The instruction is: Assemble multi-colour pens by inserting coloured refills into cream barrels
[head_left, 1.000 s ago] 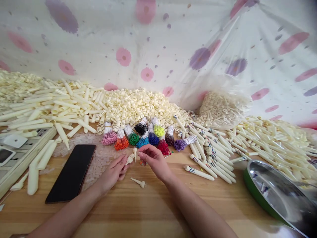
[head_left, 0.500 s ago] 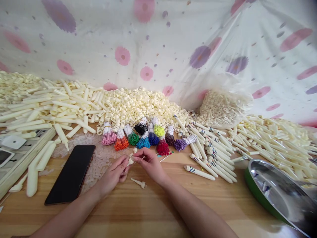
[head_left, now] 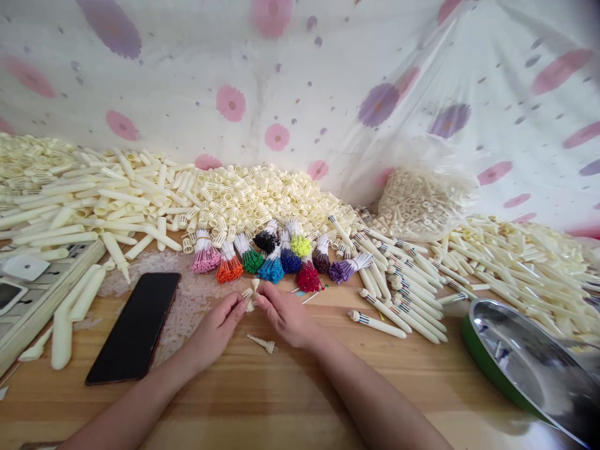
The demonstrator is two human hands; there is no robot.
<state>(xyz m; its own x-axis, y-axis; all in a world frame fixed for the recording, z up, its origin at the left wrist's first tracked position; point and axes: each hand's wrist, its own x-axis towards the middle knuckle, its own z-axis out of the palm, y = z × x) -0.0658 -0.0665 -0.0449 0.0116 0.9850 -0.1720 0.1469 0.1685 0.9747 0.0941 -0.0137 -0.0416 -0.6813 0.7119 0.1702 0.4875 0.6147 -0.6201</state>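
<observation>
My left hand (head_left: 221, 326) is closed on a small slotted cream plastic pen part (head_left: 247, 295). Close beside it, my right hand (head_left: 284, 312) pinches another cream plastic pen piece (head_left: 255, 284), its knobbed end showing above the fingertips. Fingers hide the lower ends of both pieces, so I cannot tell whether they are joined. On the table below the hands lies a loose pointed cream pen part (head_left: 262, 343). Just beyond the fingers stand bundles of coloured pen refills, among them blue refills (head_left: 271, 267) and red refills (head_left: 308, 275).
Left of the hands lies a black phone (head_left: 135, 326) beside scattered clear plastic bits (head_left: 180, 300). Pen barrels (head_left: 56, 215) and slotted parts (head_left: 267, 194) heap at the back. Multicolour pens (head_left: 377, 324), a filled plastic bag (head_left: 422, 203) and a green-sided metal pan (head_left: 520, 350) are rightward.
My hands have drawn slightly apart at the fingertips, and the right hand has turned. The cream pieces between them now show more upright. Things on the table have not moved.
</observation>
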